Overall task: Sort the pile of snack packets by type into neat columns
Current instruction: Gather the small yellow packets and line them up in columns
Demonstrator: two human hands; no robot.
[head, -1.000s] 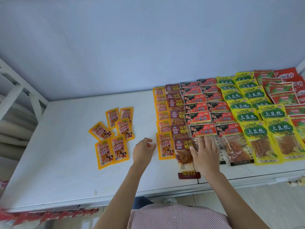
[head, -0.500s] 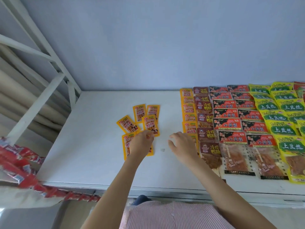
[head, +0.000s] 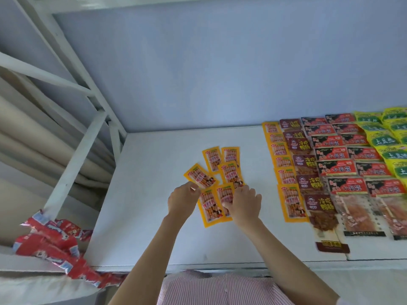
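Loose yellow packets mid-table, six, some overlapping. Left hand pinches tilted packet's corner. Right hand curled, fingertips pressing near packet. Sorted columns at right.

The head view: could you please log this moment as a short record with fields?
surface: white table
loose group: six orange packets, unaligned, left of the columns
left hand: at the left near packet's top edge, grip unclear
right hand: fingers curled on the right near packet
sorted columns: orange column, then brown, red, green to the right
off table: red wrappers at lower left
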